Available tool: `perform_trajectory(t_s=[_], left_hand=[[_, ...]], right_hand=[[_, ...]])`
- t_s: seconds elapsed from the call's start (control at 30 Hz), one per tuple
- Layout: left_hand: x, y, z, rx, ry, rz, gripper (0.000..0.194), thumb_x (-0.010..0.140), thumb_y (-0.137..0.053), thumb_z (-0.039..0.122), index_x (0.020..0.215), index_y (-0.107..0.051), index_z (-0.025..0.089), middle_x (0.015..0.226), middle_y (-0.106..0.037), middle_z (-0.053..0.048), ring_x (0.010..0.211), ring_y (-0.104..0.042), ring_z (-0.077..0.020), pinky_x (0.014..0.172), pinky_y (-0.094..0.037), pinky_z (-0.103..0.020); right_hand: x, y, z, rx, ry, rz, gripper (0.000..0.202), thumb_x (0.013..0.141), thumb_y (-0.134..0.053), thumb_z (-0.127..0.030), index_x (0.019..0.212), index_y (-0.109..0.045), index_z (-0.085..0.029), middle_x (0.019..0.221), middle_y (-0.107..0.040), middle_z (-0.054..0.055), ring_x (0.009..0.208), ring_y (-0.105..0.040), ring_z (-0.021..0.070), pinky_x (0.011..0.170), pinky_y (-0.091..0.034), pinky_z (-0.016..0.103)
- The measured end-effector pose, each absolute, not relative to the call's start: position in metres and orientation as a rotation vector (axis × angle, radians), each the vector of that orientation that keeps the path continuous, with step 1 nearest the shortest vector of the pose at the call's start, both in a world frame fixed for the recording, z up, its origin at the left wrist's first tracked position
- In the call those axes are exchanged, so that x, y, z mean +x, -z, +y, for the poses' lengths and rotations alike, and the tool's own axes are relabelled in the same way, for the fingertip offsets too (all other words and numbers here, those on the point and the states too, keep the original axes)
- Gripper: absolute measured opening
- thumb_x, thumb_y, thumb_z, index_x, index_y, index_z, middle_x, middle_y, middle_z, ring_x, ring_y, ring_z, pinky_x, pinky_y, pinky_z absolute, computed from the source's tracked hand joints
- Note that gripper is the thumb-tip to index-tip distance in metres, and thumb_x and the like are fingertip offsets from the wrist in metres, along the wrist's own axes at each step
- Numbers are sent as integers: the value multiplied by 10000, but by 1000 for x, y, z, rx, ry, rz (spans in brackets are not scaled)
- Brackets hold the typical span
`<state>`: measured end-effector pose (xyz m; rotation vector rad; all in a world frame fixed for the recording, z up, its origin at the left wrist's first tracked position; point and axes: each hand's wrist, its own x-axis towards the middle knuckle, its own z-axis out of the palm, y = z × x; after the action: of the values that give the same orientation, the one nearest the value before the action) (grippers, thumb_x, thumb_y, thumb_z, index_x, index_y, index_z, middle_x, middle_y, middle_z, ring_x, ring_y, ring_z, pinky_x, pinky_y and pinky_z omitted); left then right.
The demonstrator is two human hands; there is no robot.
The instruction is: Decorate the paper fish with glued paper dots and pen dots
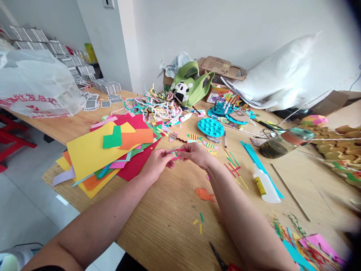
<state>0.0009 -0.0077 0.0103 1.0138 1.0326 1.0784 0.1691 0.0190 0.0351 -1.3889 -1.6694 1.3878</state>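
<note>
My left hand point(160, 162) and my right hand point(195, 153) meet over the middle of the table, both with closed fingers. Between them they pinch a small pink paper fish point(175, 152) with coloured bits on it; its outline is partly hidden by my fingers. Just beyond lie several striped paper fish point(193, 137). Nearer to me an orange paper fish point(204, 194) rests flat, with small green and yellow paper pieces point(200, 228) below it. Thin coloured paper strips point(233, 165) are scattered right of my right hand.
Coloured paper sheets point(93, 150) are stacked at left. A glue bottle point(266, 185), a glass jar point(287, 143) and a wooden stick point(290, 192) lie at right. Scissors point(218, 256) are at the front edge. Behind are a blue disc point(210, 127), pipe cleaners point(152, 105) and a green bag point(191, 88).
</note>
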Motion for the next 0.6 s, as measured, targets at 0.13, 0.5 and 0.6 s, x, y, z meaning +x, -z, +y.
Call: perform_trajectory(t_s=[0.13,0.5,0.6], left_hand=[[1,-10,-8,1017,-1085,1037,180,677,-739,289,693,-653,131,545,-629,-3,452,-583,-104,470,-474,-206],[1,-7,-5,1019,-1092,1052,187,664,-740,303,684,-654,139,565,-632,-7,476,-599,-117,477,-480,-222],[1,-7,-6,1024,-1088,1051,179,665,-730,297,675,-647,139,564,-631,-6,479,-600,-117,477,-479,-220]], right_hand=[[169,-36,18,-1378,-1408,-1645,375,590,-806,-496,635,-642,-161,579,-607,-4,541,-498,94,527,-407,237],[173,-46,15,-1355,-1477,-1618,367,595,-809,-474,684,-666,-148,608,-602,-5,561,-498,91,535,-410,240],[171,-42,16,-1394,-1449,-1615,362,554,-833,-440,662,-648,-148,565,-561,-26,540,-480,87,514,-387,241]])
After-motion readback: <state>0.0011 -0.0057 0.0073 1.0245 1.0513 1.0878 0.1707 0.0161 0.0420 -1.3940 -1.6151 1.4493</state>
